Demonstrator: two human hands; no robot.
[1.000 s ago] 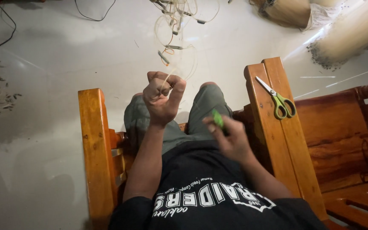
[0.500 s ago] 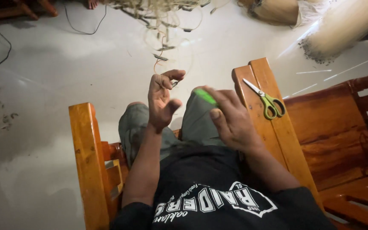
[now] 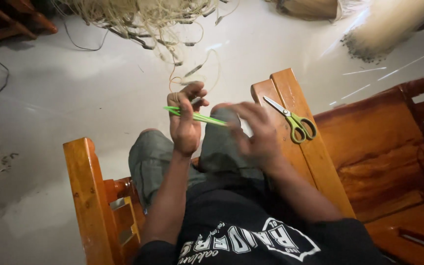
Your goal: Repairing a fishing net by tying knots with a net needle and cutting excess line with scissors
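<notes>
I sit on a wooden chair, both hands raised over my knees. My left hand (image 3: 185, 118) is curled around thin pale fibre strands (image 3: 172, 81) that trail up toward a tangled pile on the floor. A thin bright green strip (image 3: 197, 116) runs across the left palm toward my right hand (image 3: 251, 132), which pinches its right end and looks blurred. The two hands are close together, joined by the strip.
Green-handled scissors (image 3: 293, 120) lie on the right chair arm (image 3: 295, 147). The left chair arm (image 3: 82, 186) is at lower left. A tangle of pale fibres (image 3: 143, 17) lies on the grey floor; rolled bundles (image 3: 384, 24) rest top right. More wooden furniture (image 3: 393, 147) stands right.
My right hand brought the green strip up and across to the left hand; it now spans both hands. The view tilted, bringing the fibre pile closer.
</notes>
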